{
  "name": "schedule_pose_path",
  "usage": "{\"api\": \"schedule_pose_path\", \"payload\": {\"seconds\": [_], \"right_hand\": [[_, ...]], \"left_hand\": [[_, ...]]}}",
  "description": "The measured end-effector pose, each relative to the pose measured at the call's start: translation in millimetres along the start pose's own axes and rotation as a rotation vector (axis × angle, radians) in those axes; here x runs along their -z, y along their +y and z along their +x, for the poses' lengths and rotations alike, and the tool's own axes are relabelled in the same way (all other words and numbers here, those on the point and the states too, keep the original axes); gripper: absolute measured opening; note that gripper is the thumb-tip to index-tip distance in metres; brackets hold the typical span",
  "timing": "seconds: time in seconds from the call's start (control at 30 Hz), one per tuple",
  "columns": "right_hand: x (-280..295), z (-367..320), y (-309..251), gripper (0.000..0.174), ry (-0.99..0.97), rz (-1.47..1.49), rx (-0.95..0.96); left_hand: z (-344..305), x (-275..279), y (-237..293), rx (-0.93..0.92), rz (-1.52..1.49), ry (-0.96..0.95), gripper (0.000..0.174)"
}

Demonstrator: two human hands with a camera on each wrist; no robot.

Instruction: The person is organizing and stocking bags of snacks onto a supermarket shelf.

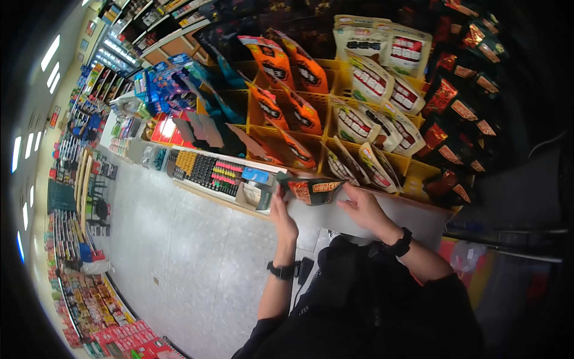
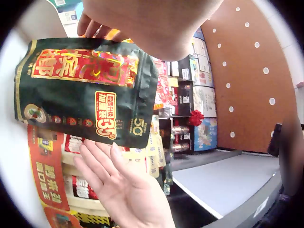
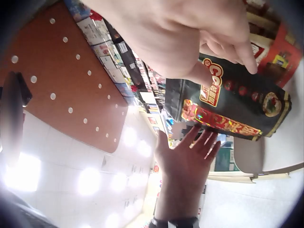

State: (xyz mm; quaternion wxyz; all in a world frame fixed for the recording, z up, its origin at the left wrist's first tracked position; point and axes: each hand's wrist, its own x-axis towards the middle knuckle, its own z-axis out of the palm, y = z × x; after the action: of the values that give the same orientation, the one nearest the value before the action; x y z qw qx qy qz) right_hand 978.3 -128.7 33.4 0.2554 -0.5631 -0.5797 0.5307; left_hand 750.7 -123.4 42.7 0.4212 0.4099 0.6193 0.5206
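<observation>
A dark green snack bag (image 1: 314,192) with red-and-gold lettering is held up between both hands, in front of the display's near edge. My right hand (image 1: 365,209) holds it by one edge; in the right wrist view the thumb (image 3: 203,76) lies on the printed front. My left hand (image 1: 283,220) is at the opposite edge. Its fingers (image 3: 205,140) look extended and spread in that view, fingertips right at the bag's edge. The left wrist view shows the whole printed front of the bag (image 2: 85,90), with the left fingertips partly hidden behind it.
Yellow compartments hold orange bags (image 1: 304,110) and cream bags (image 1: 371,78). More dark green bags (image 1: 448,146) stand at the right. A shelf tray with small coloured goods (image 1: 209,173) runs left of the hands. Tiled floor (image 1: 185,257) lies below, with stocked shelves beyond.
</observation>
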Motion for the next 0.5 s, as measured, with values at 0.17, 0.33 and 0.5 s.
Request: {"api": "schedule_pose_path", "payload": {"seconds": [0.17,0.33,0.5], "right_hand": [[53,-79,-61,0.069,0.192,0.163,0.198],[107,-161,-75,0.057,0.353,0.249,0.187],[139,-227,-67,0.049,0.597,0.258,0.096]], "left_hand": [[-60,6,50,-0.259,0.099,-0.226,0.070],[-88,-3,103,-0.299,-0.041,-0.682,0.076],[-111,-52,124,-0.270,-0.078,-0.942,0.085]]}}
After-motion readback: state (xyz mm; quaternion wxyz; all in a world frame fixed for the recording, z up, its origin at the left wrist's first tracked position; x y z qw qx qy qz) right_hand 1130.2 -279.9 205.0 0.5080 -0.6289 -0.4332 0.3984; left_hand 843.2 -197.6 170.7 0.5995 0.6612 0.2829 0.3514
